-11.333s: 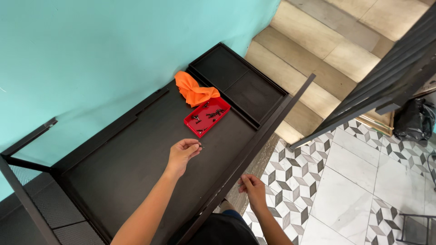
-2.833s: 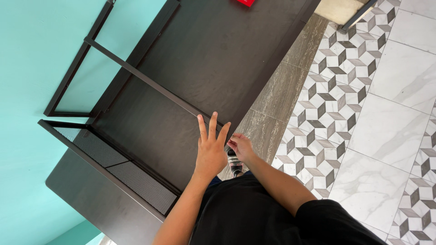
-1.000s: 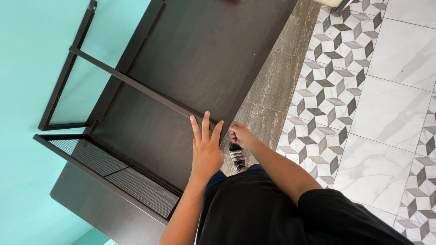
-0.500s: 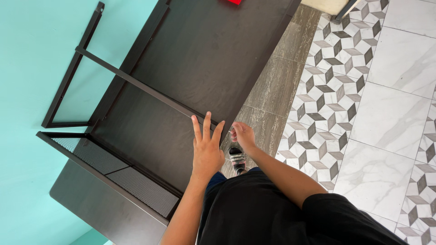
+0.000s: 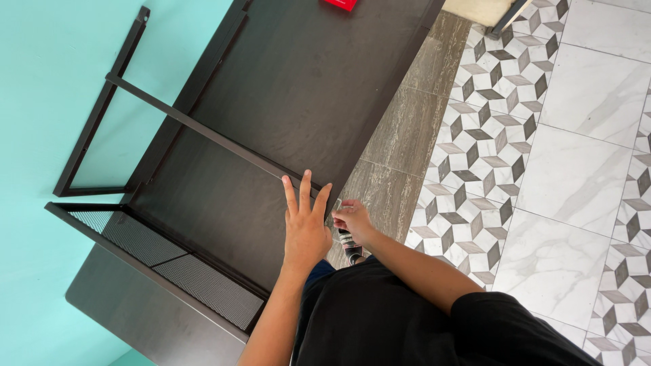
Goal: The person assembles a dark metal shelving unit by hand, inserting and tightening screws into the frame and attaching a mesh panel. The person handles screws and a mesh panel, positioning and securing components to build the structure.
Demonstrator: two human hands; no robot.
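Head view: your left hand (image 5: 306, 227) stays flat, fingers apart, on the dark board (image 5: 285, 108) at frame centre; your right hand (image 5: 352, 220) still grips a small tool (image 5: 346, 238) at its edge, hardly moved.

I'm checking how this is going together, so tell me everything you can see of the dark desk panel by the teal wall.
The dark brown desk panel looks like wood-grain laminate and lies against the teal wall, edged by a black metal frame with mesh sections at its near end. The left hand rests flat on its edge, fingers spread. A red tray sits at its far end.
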